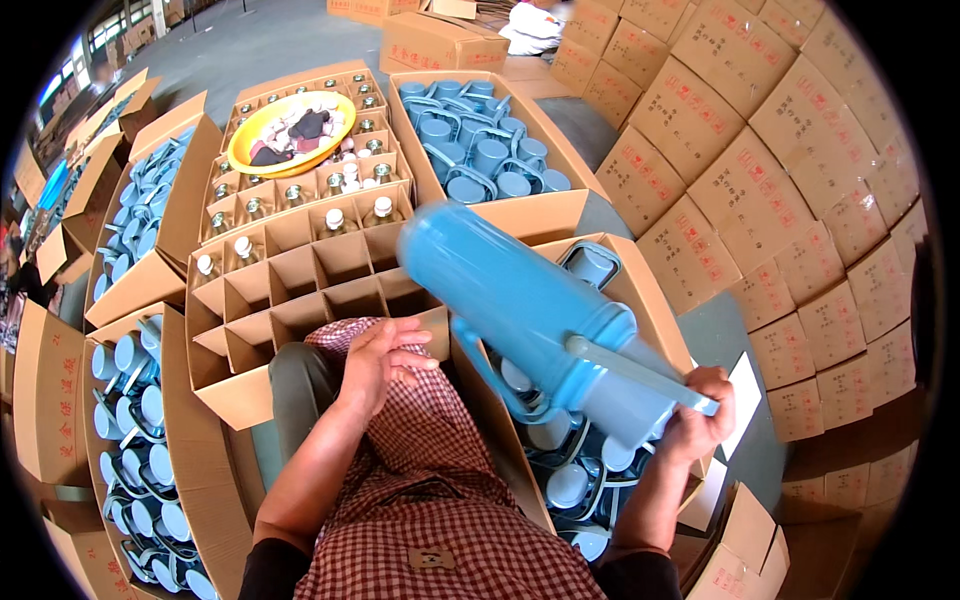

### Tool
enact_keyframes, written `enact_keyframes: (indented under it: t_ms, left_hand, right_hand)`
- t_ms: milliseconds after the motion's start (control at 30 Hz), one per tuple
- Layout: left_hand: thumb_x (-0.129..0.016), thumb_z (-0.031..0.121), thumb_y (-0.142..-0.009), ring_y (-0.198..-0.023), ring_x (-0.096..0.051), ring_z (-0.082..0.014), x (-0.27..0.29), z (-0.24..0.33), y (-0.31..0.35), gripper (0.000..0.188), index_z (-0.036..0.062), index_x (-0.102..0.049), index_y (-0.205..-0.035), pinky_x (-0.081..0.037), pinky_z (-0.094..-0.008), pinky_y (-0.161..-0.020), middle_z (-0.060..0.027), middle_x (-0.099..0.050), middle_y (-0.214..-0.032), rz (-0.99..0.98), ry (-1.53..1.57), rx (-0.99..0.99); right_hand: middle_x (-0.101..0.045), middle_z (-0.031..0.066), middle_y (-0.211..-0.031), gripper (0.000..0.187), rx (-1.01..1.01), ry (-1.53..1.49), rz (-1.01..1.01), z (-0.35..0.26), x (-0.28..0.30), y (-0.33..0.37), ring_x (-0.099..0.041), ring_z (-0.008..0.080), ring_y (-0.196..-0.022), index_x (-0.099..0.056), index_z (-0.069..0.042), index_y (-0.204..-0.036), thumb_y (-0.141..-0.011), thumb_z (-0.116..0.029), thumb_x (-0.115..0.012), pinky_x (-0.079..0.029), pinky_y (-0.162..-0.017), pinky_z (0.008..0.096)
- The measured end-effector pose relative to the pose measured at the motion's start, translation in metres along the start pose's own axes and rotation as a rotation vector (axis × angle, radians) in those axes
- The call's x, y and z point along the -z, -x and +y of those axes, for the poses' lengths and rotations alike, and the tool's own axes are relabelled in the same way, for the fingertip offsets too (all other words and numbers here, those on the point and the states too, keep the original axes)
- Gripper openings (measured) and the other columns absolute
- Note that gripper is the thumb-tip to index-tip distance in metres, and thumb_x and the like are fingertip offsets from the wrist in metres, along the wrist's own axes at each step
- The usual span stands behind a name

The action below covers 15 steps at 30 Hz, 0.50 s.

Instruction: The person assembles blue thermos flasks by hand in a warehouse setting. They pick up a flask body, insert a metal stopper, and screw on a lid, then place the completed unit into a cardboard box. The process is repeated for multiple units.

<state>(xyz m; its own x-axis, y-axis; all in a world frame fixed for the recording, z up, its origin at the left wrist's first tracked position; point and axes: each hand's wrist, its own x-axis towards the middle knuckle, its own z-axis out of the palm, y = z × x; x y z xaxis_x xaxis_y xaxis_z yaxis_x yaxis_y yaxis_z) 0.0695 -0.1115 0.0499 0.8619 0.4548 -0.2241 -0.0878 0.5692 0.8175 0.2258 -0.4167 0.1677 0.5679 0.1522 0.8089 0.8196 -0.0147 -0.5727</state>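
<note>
A large blue thermos flask (490, 270) is lifted over the boxes, tilted with its base toward the far left and its lid end toward me. My right hand (697, 415) is closed round the pale blue carrying handle at the lid end. Empty-handed, my left hand (378, 360) hovers over my checked apron with its fingers apart, close to a divided carton (235, 395). Glass liners with white caps (384, 208) stand in that carton's far cells, while many nearer cells hold nothing. Below the raised flask, an open box holds more blue flasks (568, 487), partly hidden by it.
A yellow basin (240, 160) of gloves and cloths rests on another divided carton of glass liners. Boxes of blue flasks stand at the far middle (490, 155), far left (140, 210) and near left (130, 410). Stacked closed cartons (750, 190) wall the right side.
</note>
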Motion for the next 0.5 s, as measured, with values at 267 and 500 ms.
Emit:
enact_keyframes:
  t_ms: [267,500]
  left_hand:
    - [-0.035,0.029,-0.101,-0.070,-0.068,-0.0234,0.048,-0.025,0.004,0.038,-0.0024,-0.055,-0.110,-0.049,-0.0267,-0.048,-0.0150,-0.068,-0.094,0.180,-0.122,0.134]
    - [-0.042,0.025,-0.098,-0.069,-0.068,-0.0228,0.070,-0.039,0.010,0.031,-0.0009,-0.058,-0.107,-0.049,-0.0279,-0.050,-0.0140,-0.068,-0.086,0.246,-0.212,0.192]
  right_hand:
    - [-0.044,0.0067,-0.065,0.011,0.056,0.429,-0.220,0.066,0.030,-0.050,-0.044,0.0179,-0.063,-0.051,0.001,-0.068,-0.066,0.001,-0.062,-0.035,-0.058,0.0291]
    - [-0.057,0.0055,-0.071,0.011,0.376,0.276,-0.679,0.117,-0.079,-0.077,-0.054,0.0255,-0.073,-0.060,-0.008,-0.071,-0.066,-0.014,-0.068,-0.043,-0.069,0.0368]
